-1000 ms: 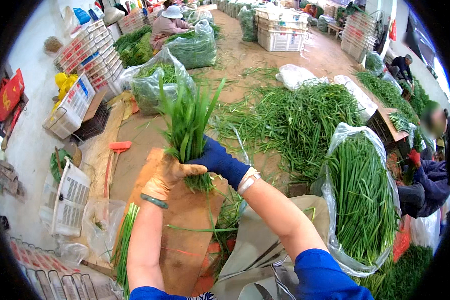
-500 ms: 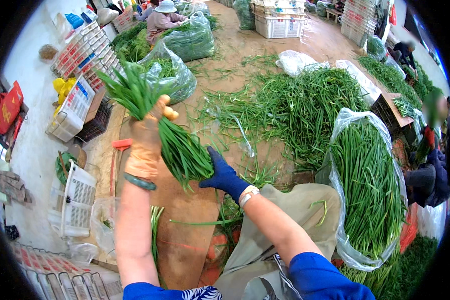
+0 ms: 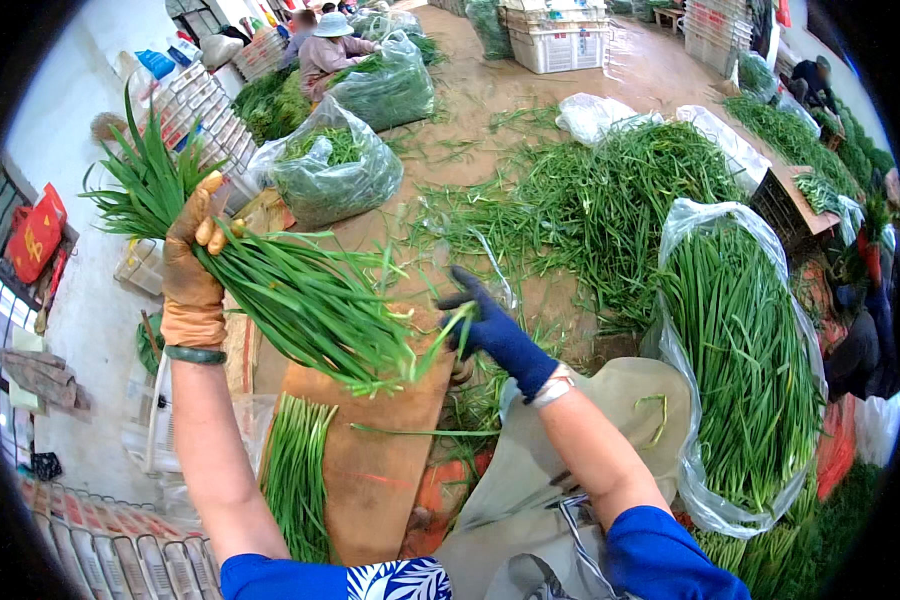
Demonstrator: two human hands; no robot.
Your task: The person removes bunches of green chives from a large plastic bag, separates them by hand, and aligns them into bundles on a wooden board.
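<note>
Left hand, tan-gloved, closed round a bundle of long green leaves at nine o'clock; leaf tips fan out towards ten, paler stem ends face the centre. Right hand, blue-gloved, just below centre towards five o'clock, fingers partly spread; a few pale stems cross them, whether pinched cannot tell.

Handling, as I judge it: grip firm enough that inner leaves don't slide, light enough not to bruise; keep stem ends level; draw strays off along their length, so nothing snags.

Second bunch lies on the brown worktop at seven o'clock, pale ends uppermost.

Containers: large clear bag around half past three, packed with long leaves laid mostly one way. Smaller clear bag between ten and eleven, greens inside. White crates stacked near one o'clock; contents unclear.
</note>
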